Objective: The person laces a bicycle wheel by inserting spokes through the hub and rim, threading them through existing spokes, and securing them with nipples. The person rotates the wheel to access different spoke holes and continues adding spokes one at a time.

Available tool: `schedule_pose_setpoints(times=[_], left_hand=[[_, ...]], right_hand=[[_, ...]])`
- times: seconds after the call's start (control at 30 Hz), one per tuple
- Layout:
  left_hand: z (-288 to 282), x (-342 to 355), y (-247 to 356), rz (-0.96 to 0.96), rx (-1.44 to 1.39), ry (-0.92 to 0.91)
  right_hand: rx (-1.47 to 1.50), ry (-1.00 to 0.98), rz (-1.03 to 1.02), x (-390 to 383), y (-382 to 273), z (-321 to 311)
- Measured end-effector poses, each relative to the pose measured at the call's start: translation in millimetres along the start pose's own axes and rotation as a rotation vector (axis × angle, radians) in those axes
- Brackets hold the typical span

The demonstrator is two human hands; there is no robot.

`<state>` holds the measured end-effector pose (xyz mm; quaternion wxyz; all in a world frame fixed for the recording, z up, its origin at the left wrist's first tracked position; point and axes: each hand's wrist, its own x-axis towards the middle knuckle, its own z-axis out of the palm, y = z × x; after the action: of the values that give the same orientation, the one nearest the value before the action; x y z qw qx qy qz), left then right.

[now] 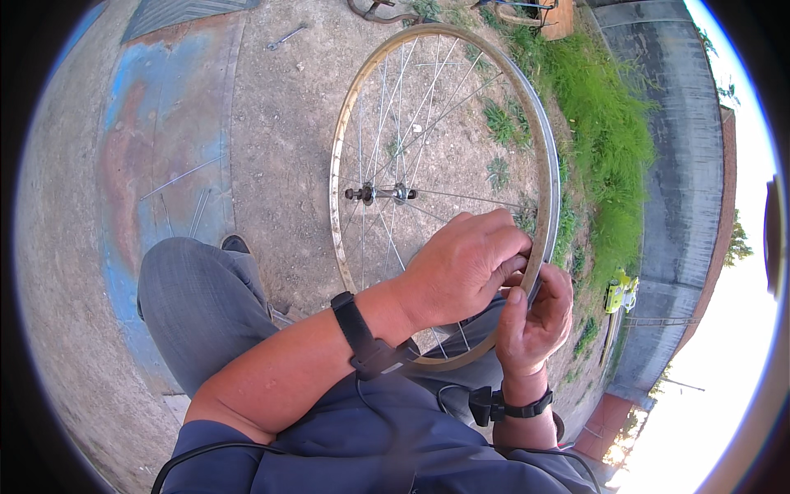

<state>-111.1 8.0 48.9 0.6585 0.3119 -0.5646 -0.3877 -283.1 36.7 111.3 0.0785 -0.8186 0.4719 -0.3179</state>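
Note:
A bicycle wheel rim (545, 156) stands upright in front of me, its lower part by my lap. Silver spokes run from its hub (387, 194) toward the rim, and no tyre is on it. My left hand (471, 267) reaches through to the inner side of the rim at the lower right. Its fingers are bent and pinched together there; what lies between them is hidden. My right hand (536, 321) is closed around the same stretch of rim from outside, thumb on its near side and fingers curled behind.
Loose spokes (183, 176) lie on a rusty blue metal sheet (164, 123) at the left. A wrench (286, 38) lies on the dirt farther off. Bicycle parts (383, 11) are at the far edge. Green weeds (605, 140) and a concrete wall (683, 156) line the right.

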Motion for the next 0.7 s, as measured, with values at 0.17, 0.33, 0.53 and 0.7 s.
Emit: schedule_pose_setpoints(times=[0.17,0.33,0.53,0.7], left_hand=[[0.7,0.3,0.7,-0.007,0.008,0.008],[0.5,0.3,1.4,-0.009,0.002,0.012],[0.5,-0.5,0.1,0.008,0.016,0.004],[1.2,0.8,-1.0,0.018,0.026,0.02]], right_hand=[[-0.01,0.0,0.001,0.2,-1.0,-0.4],[0.018,0.009,0.003,0.3,-0.5,-0.3],[0.015,0.007,0.002,-0.5,0.3,0.1],[-0.013,0.008,-0.004,-0.2,-0.5,-0.3]])
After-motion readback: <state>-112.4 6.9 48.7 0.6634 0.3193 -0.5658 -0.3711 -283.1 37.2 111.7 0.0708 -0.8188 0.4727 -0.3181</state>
